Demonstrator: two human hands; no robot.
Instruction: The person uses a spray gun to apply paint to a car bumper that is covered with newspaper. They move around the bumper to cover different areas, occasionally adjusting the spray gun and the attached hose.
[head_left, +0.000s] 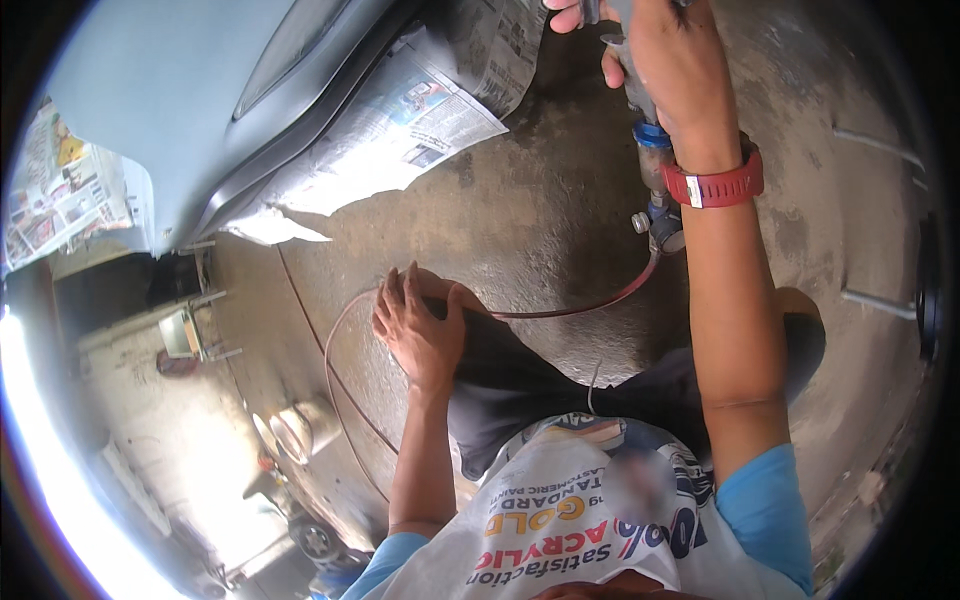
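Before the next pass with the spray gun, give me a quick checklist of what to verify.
1. Grip on the grey metal spray gun: right hand wraps its handle. Ok.
2. Thin red air hose: joined at the gun's base, trails across the concrete floor. Ok.
3. Left hand: rests on the knee, off the gun. Ok.
4. Newspaper masking: covers the area beside the pale blue car panel. Ok.
5. Nozzle and trigger: cut off at the frame edge. Cannot tell.
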